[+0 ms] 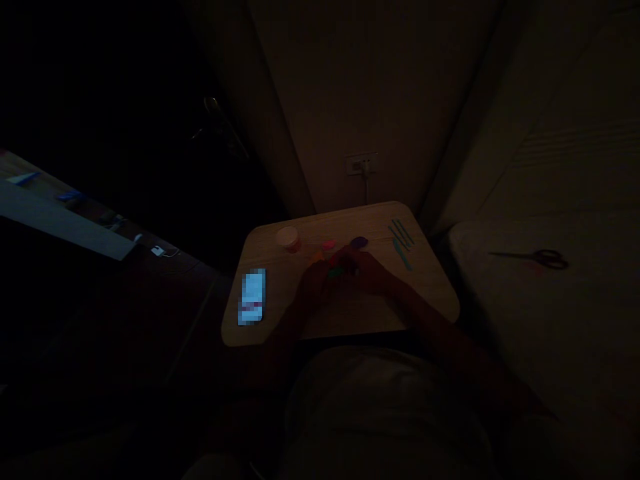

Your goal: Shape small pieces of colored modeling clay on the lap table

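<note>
In dim light my left hand point(315, 281) and my right hand point(364, 268) meet over a small wooden-topped table. A small green piece point(335, 272), which looks like modelling clay, shows between them, with the fingers of both hands closed around it. Darkness hides exactly how each finger grips. Just beyond my left hand is an orange piece point(318, 256). Farther back lie a pink piece point(329, 245) and a dark purple lump point(359, 242), the latter just past my right hand.
On the tabletop point(280, 327) are a lit phone point(252, 297) at left and a lidded tub point(288, 239) behind it. Several thin teal sticks point(401, 233) and a teal plastic knife point(402, 255) lie at right. Scissors point(543, 258) rest on a pale surface farther right.
</note>
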A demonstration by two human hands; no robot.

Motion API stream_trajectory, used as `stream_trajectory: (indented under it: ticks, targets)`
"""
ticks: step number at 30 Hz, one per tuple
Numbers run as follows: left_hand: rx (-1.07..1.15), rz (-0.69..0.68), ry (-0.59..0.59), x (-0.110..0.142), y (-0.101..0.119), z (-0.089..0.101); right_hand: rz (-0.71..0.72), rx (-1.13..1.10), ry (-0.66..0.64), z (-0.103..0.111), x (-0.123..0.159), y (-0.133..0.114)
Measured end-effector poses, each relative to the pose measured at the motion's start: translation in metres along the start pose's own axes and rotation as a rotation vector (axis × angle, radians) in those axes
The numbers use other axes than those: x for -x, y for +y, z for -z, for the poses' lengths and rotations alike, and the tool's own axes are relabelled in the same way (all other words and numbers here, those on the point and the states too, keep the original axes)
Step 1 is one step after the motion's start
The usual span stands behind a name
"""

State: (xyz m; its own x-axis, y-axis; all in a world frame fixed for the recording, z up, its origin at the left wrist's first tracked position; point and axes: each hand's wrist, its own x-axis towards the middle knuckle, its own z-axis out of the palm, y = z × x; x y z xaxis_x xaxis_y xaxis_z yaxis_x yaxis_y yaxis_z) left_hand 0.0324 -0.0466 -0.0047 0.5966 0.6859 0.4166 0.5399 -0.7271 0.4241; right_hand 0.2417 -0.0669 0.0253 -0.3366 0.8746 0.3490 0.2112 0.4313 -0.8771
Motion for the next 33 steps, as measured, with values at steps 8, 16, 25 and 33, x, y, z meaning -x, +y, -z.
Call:
stream_trajectory:
  ticks: [8, 16, 25, 33]
  targets:
    - [0.306, 0.186, 0.14, -0.002, -0.003, 0.004, 0.002, -0.182, -0.096, -0.008, -0.019, 0.019]
    - [0.508, 0.356, 0.146, -0.006, -0.008, 0.008, -0.108, -0.103, -0.061, -0.038, -0.008, 0.038]
    - [0.611, 0.344, 0.059, -0.002, -0.008, 0.001, -0.057, -0.106, -0.083, -0.029, -0.007, 0.039]
    - [0.578, 0.254, 0.013, -0.007, -0.006, 0.006, -0.03, -0.051, -0.068, -0.03, -0.002, 0.039]
